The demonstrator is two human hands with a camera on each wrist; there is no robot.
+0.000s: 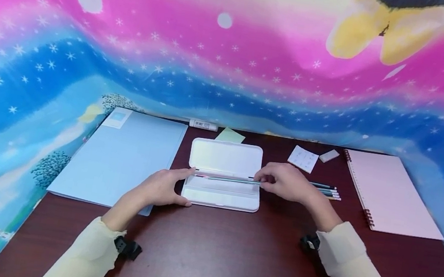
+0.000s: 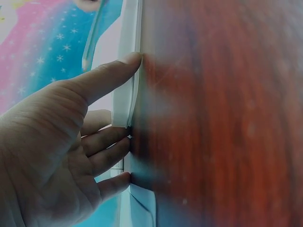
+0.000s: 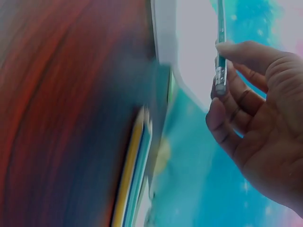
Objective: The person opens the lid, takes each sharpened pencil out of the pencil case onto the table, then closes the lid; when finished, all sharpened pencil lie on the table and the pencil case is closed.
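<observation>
Pinching a slim green pencil point(image 3: 221, 23) between thumb and fingers, the right hand point(image 1: 286, 181) stands at the 3 o'clock end of a white pencil case point(image 1: 222, 199). The pencil is gripped near its eraser end point(image 3: 220, 88), which projects just past the thumb; the rest of the shaft runs from the grip toward 9 o'clock, lengthwise over the case. Whether the shaft touches the case cannot be told.

The left hand point(image 1: 161, 187) is at the case's 9 o'clock end, thumb and fingers spread, the thumb touching the front edge and the forefinger near the hinge line (close to the pencil's far end). The lid point(image 1: 225, 158) lies back toward 12 o'clock.

Taking the case as the dial's centre, a blue folder point(image 1: 120, 162) lies at 9 o'clock, a white tube point(image 1: 203, 125) at 11, and a pale green note point(image 1: 231, 135) at 12. A small pad point(image 1: 303, 159) and a white eraser point(image 1: 329, 156) sit between 2 and 3. Loose pencils point(image 3: 125, 175) and, farther out, a pink spiral notebook point(image 1: 397, 196) lie at 3.
</observation>
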